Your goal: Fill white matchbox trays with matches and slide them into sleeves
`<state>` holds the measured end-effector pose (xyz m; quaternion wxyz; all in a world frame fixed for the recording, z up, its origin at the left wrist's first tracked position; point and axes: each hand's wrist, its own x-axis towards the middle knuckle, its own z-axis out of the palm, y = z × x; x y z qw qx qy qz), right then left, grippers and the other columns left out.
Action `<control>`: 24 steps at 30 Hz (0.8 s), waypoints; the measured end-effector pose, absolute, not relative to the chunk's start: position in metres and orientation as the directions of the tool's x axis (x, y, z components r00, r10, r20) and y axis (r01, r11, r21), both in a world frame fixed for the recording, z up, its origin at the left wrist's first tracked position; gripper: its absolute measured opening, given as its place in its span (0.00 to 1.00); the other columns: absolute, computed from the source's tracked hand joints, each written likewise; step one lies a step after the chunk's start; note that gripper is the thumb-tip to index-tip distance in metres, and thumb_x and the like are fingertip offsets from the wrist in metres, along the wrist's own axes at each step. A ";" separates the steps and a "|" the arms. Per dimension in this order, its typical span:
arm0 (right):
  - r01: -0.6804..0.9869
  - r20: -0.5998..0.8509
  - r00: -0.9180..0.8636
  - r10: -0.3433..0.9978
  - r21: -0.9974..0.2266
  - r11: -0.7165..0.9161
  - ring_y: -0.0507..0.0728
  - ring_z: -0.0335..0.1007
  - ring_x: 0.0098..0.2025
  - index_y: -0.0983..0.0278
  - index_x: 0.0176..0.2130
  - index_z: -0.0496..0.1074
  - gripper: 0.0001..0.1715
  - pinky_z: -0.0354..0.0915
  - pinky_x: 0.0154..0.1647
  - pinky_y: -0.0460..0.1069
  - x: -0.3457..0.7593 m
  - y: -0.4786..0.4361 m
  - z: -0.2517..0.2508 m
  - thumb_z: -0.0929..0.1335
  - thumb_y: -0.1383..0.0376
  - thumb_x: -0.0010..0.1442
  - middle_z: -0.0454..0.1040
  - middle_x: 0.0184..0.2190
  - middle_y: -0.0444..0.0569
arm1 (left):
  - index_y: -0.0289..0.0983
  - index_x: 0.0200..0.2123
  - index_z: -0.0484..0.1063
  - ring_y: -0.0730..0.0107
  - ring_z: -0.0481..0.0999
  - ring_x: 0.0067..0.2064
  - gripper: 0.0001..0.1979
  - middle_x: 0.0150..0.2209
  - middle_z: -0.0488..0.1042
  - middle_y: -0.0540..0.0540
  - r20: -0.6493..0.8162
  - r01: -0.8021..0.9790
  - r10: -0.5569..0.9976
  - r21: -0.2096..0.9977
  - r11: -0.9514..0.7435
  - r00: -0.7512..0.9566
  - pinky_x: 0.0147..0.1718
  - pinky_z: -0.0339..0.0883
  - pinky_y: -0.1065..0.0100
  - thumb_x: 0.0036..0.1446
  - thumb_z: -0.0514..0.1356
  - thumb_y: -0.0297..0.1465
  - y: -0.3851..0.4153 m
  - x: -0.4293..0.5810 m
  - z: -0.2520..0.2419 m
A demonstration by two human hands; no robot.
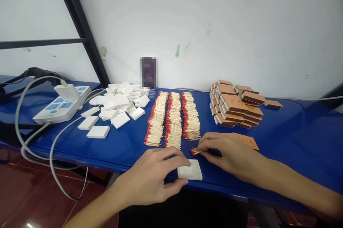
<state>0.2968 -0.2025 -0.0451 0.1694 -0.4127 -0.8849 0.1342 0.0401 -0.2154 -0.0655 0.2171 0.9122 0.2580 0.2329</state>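
A small white matchbox tray (193, 171) lies near the table's front edge. My left hand (157, 176) steadies it, a fingertip on its top and the thumb at its near left corner. Just beyond the tray, my right hand (223, 151) pinches a few red-headed matches (197, 151) between thumb and fingers, low over the table. Three long rows of matches, the left row (157, 119), middle row (173, 119) and right row (191, 115), lie ahead of my hands. An orange matchbox sleeve (245, 141) rests behind my right hand, partly hidden by it.
White trays (120, 103) are heaped at the back left. Stacked matchboxes (233, 105) stand at the back right. A power strip (60, 105) with white cables (53, 149) occupies the blue table's (294, 142) left end. A blurred dark object (149, 72) leans against the wall.
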 end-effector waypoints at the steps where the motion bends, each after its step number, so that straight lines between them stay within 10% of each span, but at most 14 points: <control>1: 0.682 0.187 -0.599 0.779 -0.390 0.618 0.55 0.77 0.36 0.62 0.37 0.79 0.13 0.71 0.37 0.48 0.296 -0.202 -0.044 0.65 0.74 0.62 0.80 0.35 0.48 | 0.42 0.52 0.70 0.66 0.78 0.48 0.14 0.51 0.75 0.49 0.313 0.370 0.572 0.515 -0.773 0.758 0.47 0.71 0.66 0.63 0.62 0.29 -0.215 0.040 -0.066; 24: 0.675 0.217 -0.546 0.809 -0.459 0.578 0.51 0.73 0.28 0.64 0.30 0.76 0.11 0.64 0.30 0.44 0.294 -0.194 -0.043 0.66 0.77 0.54 0.79 0.28 0.44 | 0.43 0.51 0.70 0.66 0.77 0.47 0.13 0.50 0.75 0.50 0.321 0.375 0.574 0.506 -0.776 0.753 0.46 0.71 0.66 0.63 0.62 0.30 -0.216 0.040 -0.067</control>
